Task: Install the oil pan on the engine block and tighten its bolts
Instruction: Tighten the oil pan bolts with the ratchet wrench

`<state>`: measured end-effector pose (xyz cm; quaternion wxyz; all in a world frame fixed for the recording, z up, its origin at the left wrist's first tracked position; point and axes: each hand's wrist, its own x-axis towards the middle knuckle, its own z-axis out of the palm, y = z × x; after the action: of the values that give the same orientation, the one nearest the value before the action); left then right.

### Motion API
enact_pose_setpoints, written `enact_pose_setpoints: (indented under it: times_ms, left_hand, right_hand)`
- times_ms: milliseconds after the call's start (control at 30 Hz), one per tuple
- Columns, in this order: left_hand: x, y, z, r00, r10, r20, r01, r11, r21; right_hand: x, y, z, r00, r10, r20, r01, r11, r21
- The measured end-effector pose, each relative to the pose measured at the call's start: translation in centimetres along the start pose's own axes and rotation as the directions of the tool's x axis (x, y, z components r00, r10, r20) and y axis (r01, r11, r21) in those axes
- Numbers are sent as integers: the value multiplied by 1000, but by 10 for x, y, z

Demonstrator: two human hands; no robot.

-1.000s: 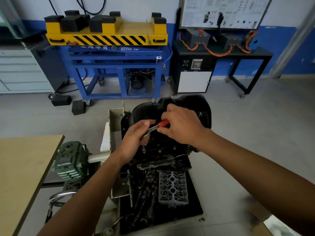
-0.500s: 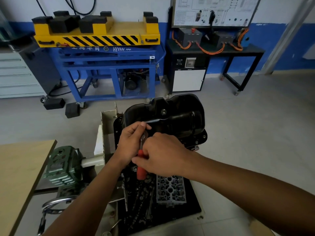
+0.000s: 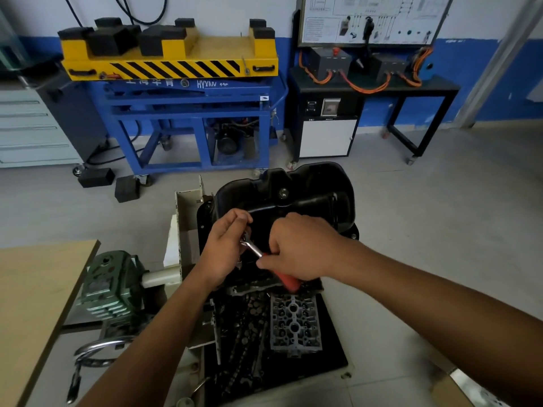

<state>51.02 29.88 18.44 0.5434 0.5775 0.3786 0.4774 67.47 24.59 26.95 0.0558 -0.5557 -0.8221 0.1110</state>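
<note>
Two hands cover near edge of oil pan (image 3: 308,195). Cylinder head (image 3: 295,324) before pan, blue cart (image 3: 191,113) beyond. Left hand (image 3: 223,254) curls round head of ratchet (image 3: 252,248); right hand (image 3: 302,248) grips red handle (image 3: 289,282).

Looks like an automotive training workshop: blue-and-yellow lift cart (image 3: 188,92), wiring trainer board (image 3: 370,19) with orange cables (image 3: 364,89), tray of engine parts (image 3: 333,352).

The glossy black oil pan (image 3: 308,198) sits on top of the dark engine block (image 3: 252,284), with 1 silver plug on its near wall. A ratchet (image 3: 286,279) with a chrome shank and red handle slants across the pan's near flange.
</note>
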Motion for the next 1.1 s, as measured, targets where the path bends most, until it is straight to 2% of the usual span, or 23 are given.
enact_pose_setpoints:
  times_ms: [200, 467, 533, 633, 700, 833, 967, 1100]
  left_hand:
    - [-2, 4, -2, 990, -86, 113, 86, 996, 6]
    - [3, 9, -12, 955, -146, 258, 154, 988, -10]
    - [1, 9, -11, 970, -130, 207, 128, 992, 19]
    - [0, 8, -6, 996, -79, 43, 76, 995, 62]
    - [2, 9, -2, 998, -62, -15, 63, 996, 60]
    - [2, 9, 1, 1000, -29, 12, 28, 993, 114]
    - [0, 8, -4, 999, -15, 28, 11, 993, 115]
    - [-2, 8, -5, 997, -71, 35, 71, 997, 11]
  right_hand:
    - [16, 30, -11, 992, 24, -126, -50, 977, -206]
    - [15, 37, 8, 966, -64, -250, 20, 985, -173]
    - [11, 36, 8, 972, -48, -232, 8, 986, -169]
    - [3, 29, 8, 982, -6, -191, -17, 993, -116]
    - [-3, 17, 11, 991, 0, -136, -6, 999, -43]
    - [-7, -11, 22, 997, -76, 16, 74, 990, 119]
    - [-1, -25, 32, 995, -104, -2, 101, 961, 257]
    - [1, -26, 33, 996, -94, -3, 90, 951, 297]
